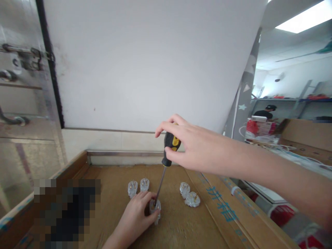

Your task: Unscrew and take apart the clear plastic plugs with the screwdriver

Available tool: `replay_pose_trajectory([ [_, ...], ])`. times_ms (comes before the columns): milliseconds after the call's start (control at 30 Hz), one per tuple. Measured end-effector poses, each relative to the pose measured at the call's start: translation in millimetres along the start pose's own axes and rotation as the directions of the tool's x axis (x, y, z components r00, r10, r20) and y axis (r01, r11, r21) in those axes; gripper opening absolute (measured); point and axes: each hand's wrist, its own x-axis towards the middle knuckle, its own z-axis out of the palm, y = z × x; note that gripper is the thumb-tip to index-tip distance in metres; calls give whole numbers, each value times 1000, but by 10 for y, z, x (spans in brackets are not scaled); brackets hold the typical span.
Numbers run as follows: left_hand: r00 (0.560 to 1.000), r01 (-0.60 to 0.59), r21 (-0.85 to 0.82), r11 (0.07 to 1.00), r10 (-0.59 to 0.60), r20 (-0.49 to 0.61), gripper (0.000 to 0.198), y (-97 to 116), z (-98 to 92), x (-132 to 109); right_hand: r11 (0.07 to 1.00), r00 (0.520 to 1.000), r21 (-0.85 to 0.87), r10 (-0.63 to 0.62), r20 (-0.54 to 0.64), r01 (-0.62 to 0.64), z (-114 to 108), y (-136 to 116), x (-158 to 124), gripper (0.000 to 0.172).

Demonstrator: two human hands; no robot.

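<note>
Our screwdriver slants down and leftward from our right hand, which is clamped round its handle, to the clear plug that our left hand pinches over the cardboard, its tip nearer the left.

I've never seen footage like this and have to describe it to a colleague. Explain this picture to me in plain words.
There is no machine here: these are a person's own bare hands, seen from a camera worn on the head, looking forward and down. The right hand grips a black-and-yellow screwdriver by its handle, and the shaft slants down to a clear plug. The left hand holds that plug on brown cardboard. Two more plugs sit just beyond the left hand, and another pair off to the right. The pixelated patch at left cannot be made out.
</note>
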Motion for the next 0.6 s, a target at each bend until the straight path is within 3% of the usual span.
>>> replay_pose_trajectory([
  [600,999,-14,8,1000,14,-35,27,-14,9,-9,998,992,44,-34,-118,39,23,38,-5,23],
])
